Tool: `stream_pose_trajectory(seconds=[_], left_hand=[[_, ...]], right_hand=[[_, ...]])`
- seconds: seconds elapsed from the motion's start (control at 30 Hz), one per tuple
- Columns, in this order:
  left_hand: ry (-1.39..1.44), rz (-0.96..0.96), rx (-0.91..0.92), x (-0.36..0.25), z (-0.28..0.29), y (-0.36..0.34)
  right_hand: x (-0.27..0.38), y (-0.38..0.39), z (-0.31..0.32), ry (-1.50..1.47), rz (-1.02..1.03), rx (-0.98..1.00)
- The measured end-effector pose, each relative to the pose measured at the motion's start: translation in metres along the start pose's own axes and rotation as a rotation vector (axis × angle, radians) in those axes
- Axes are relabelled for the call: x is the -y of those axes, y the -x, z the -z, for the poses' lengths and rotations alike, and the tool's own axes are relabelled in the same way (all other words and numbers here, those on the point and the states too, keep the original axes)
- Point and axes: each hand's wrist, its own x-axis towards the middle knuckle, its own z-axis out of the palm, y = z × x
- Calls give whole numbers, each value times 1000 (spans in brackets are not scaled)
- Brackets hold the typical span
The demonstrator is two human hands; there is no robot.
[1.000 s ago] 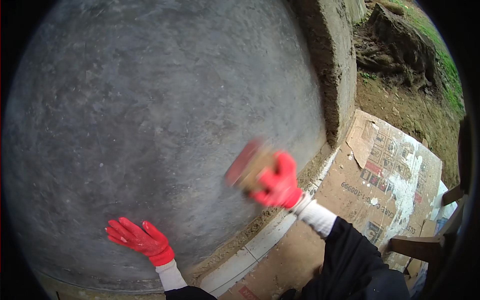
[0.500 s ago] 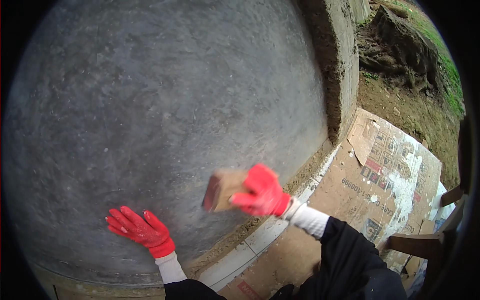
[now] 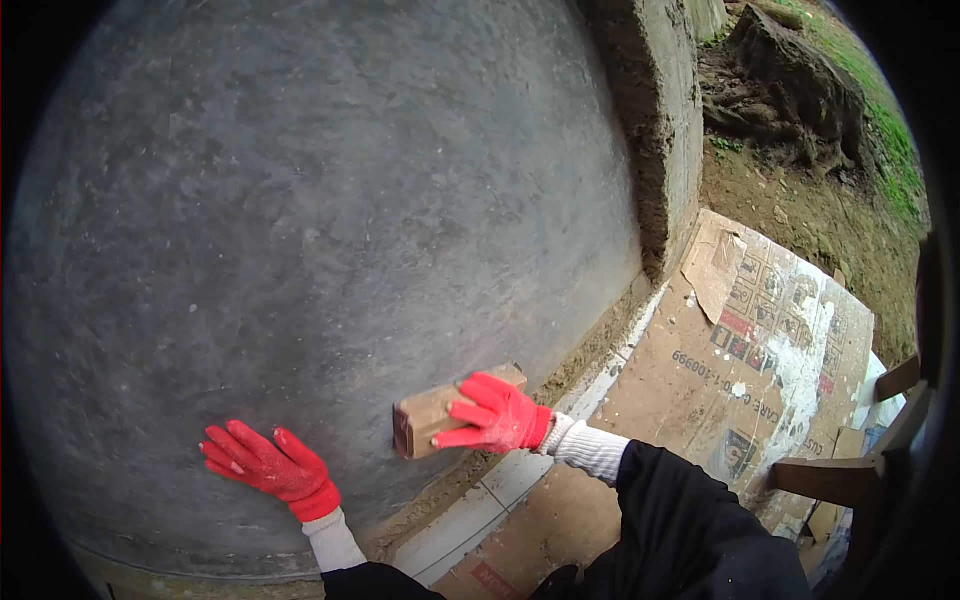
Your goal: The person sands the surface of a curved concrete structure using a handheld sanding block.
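Observation:
In front of me stretches a grey cement-plastered wall (image 3: 330,200) with a mottled, smooth surface. My right hand (image 3: 497,413), in a red-coated glove with a white cuff, grips a brown wooden block (image 3: 425,418). The block lies with one long face against the lower part of the wall, and its near end looks reddish. Lower left, my left hand (image 3: 272,463) wears a matching glove. Its fingers are spread and rest on the wall, holding nothing.
Flattened cardboard (image 3: 660,400), splashed with white, covers the floor at right. White tiles (image 3: 515,475) run along the wall's foot. A rough concrete edge (image 3: 665,130) bounds the wall; beyond are soil and a tree stump (image 3: 790,85). Wooden legs (image 3: 830,480) stand at lower right.
My right hand and the block have moved slightly down and left along the wall, and the block now shows more of its length. My left hand stays spread, nearly in place.

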Motion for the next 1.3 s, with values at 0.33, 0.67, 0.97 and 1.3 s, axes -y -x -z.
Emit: stream_pose_trajectory(seconds=[0.33, 0.67, 0.97, 1.3], left_hand=[[-2, 14, -10, 0, -2, 0], [-14, 11, 12, 5, -1, 2], [-27, 16, -4, 3, -2, 2], [-18, 11, -21, 5, 3, 0]], right_hand=[[-107, 47, 49, 434, -1153, -586], [-19, 9, 10, 12, -61, -86], [-88, 49, 38, 237, -1441, -629], [-65, 9, 49, 266, -533, -309]])
